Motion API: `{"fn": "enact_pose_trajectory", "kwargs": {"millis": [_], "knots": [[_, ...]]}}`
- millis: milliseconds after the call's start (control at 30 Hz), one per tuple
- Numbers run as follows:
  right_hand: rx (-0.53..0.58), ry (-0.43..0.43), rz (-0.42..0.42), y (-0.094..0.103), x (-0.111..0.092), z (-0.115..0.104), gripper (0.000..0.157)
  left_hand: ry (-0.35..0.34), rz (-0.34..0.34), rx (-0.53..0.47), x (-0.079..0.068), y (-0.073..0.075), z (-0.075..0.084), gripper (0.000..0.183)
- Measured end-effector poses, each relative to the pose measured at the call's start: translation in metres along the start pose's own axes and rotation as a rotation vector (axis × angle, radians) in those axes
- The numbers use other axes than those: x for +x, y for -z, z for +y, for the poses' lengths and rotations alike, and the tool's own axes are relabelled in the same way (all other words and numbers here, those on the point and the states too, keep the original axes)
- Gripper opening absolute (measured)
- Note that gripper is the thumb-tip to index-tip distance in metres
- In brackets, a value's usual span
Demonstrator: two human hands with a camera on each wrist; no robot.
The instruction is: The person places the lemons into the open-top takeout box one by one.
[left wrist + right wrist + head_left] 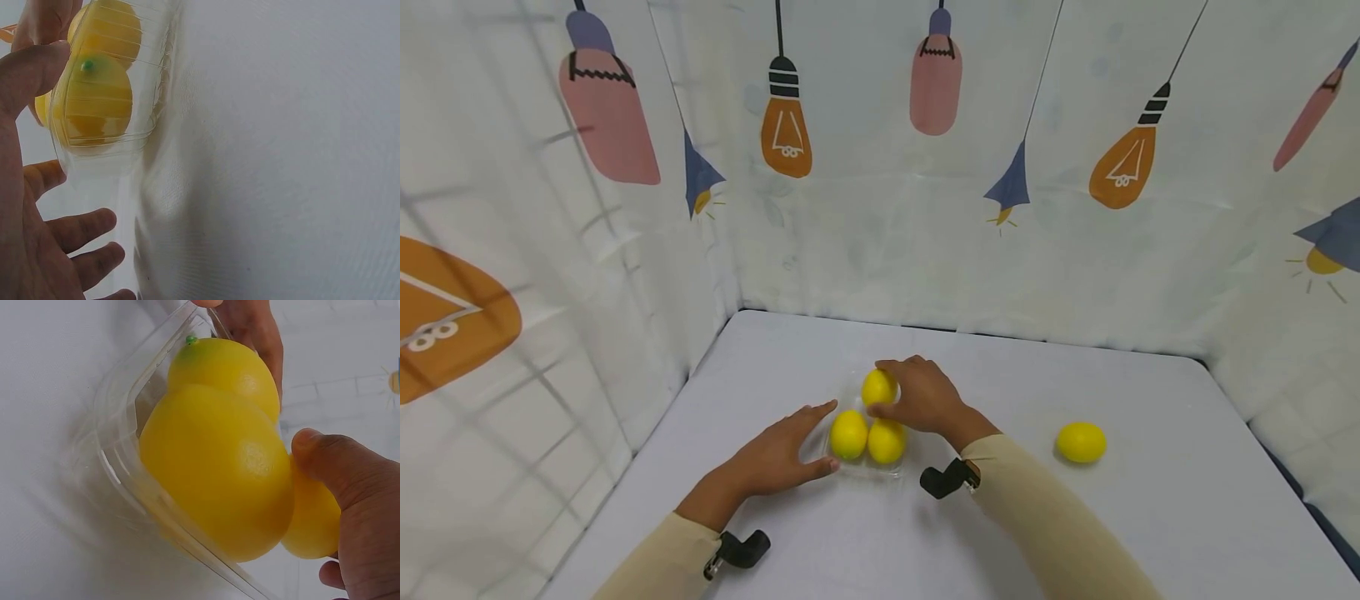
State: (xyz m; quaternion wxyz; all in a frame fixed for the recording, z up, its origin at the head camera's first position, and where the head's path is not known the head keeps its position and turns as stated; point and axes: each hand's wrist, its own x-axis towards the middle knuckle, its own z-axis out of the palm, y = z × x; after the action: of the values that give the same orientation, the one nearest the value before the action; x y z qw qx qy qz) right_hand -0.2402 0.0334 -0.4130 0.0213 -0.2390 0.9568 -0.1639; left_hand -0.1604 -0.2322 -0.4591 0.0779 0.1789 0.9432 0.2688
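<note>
A clear plastic container (872, 473) stands on the table with several yellow lemons in or over it. Two lemons, one on the left (848, 435) and one on the right (887, 442), sit side by side in its near part. My right hand (931, 402) pinches another lemon (878, 387) between thumb and fingers at the container's far side. Spread beside the container's left edge is my left hand (778, 454). In the left wrist view, its thumb (47, 65) lies by the clear rim, its other fingers extended.
A single lemon (1081, 442) lies on the white-covered table (1165, 500), well to the right of the container. White curtains (880, 242) printed with lamps and bulbs hang behind and at both sides. A dark camera mount (951, 478) juts from the right wrist.
</note>
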Motion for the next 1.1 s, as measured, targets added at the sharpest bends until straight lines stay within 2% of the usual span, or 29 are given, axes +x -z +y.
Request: {"fn": "enact_pose_trajectory", "kwargs": {"millis": [433, 733, 933, 1100], "knots": [[0.012, -0.017, -0.032, -0.006, 0.004, -0.008, 0.073, -0.003, 0.000, 0.000, -0.002, 0.002, 0.001, 0.090], [0.007, 0.000, -0.028, -0.008, 0.005, -0.006, 0.043, -0.002, -0.002, 0.004, -0.001, 0.001, 0.000, 0.091], [0.010, -0.048, -0.052, -0.010, 0.006, -0.008, 0.037, -0.002, -0.002, 0.005, 0.000, 0.001, -0.002, 0.092], [0.011, -0.027, -0.046, -0.011, 0.006, -0.007, 0.035, 0.004, -0.004, 0.013, 0.000, 0.000, -0.003, 0.093]]}}
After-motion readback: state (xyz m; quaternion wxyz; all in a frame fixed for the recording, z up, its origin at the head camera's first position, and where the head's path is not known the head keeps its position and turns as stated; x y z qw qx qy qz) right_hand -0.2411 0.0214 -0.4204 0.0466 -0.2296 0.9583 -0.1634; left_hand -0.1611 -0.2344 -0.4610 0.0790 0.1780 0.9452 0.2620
